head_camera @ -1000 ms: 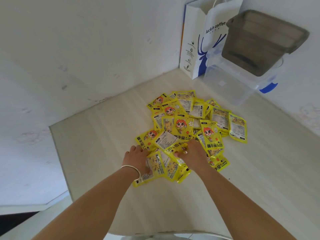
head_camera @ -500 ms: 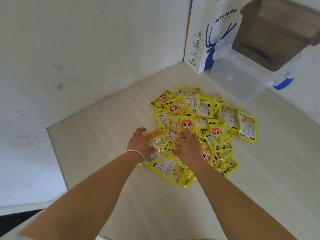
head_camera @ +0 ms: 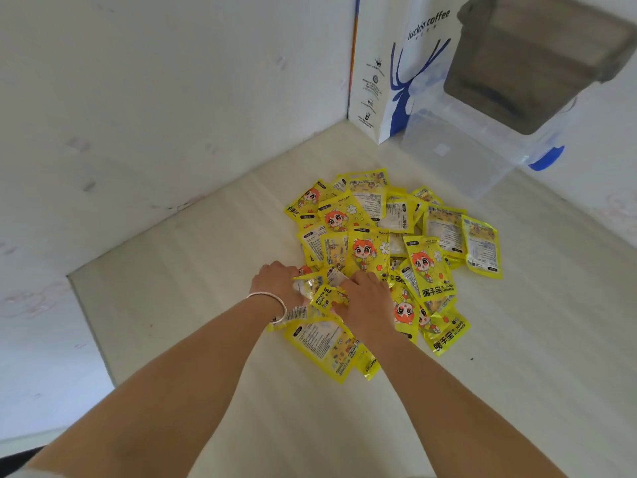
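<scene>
Dozens of yellow packets, one heap (head_camera: pixel 427 270), mid-table (head_camera: pixel 206 305). One crumpled packet (head_camera: pixel 322 294) at the heap's near-left edge, long axis running left to right between both hands; which way it faces cannot be told. Left hand (head_camera: pixel 277 282): fingers curled, gripping its left end. Right hand (head_camera: pixel 368 301): fingers curled, pinching its right end. Behind the heap: paper bag (head_camera: pixel 396 81), clear box (head_camera: pixel 458 150).

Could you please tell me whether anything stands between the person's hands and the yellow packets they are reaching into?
Nothing visible does. The left hand and the right hand lie directly on the yellow packets at the pile's near left edge, fingers curled round crumpled ones there, with no other thing in between.
</scene>
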